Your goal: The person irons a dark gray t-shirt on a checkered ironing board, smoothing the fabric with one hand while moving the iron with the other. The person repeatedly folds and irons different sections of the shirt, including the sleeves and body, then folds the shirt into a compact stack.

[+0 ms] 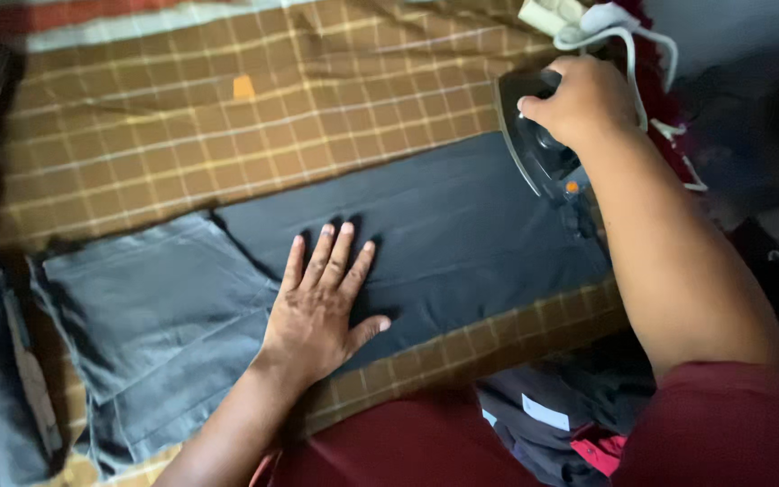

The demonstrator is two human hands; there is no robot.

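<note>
From my feed, a good deal is cut off or murky: the electric iron is half covered by the right hand, so I see only its dark body, the pale edge of its soleplate and a small orange spot near the heel, and I cannot tell whether the plate sits flat. Its white cord loops off towards the top edge beside a pale plug block that I can barely make out. The left border is dark, and the heap of dark clothes at the bottom is partly hidden by the person's maroon garment. The right hand is closed round the iron's handle, knuckles up, forearm running down to the lower right. The left hand lies palm down, fingers spread wide and straight, pressing on the dark cloth, which stretches flat across the brown checked blanket from the middle to the iron at its right end. Just left of that hand lie folded grey trousers, touching the cloth's edge.
</note>
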